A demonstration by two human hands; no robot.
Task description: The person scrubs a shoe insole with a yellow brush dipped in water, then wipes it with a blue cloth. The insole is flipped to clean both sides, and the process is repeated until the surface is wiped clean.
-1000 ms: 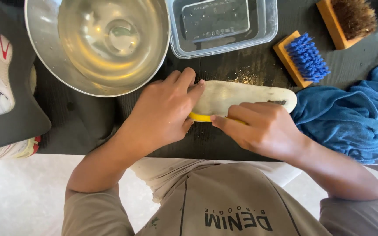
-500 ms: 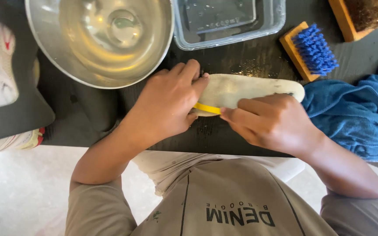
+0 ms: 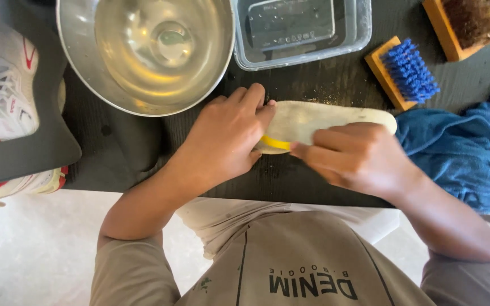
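left hand [image 3: 225, 141] pinning the insole [image 3: 319, 119] flat, right hand [image 3: 358, 156] gripping something yellow [image 3: 275, 143], bowl [image 3: 80, 68] just behind

One head-worn view looks steeply down, close over the dark table [image 3: 324, 181]. The wearer's torso fills six o'clock, the bowl [image 3: 86, 62] lies at eleven, and the towel [image 3: 460, 153] at three.

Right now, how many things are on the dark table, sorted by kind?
Brushes: 2, the blue-bristled brush and the brown-bristled brush
Containers: 2, the metal bowl and the clear plastic tub
Insoles: 1, the pale insole under both hands
Cloths: 1, the blue towel
Shoes: 1, the white sneaker
Total: 7
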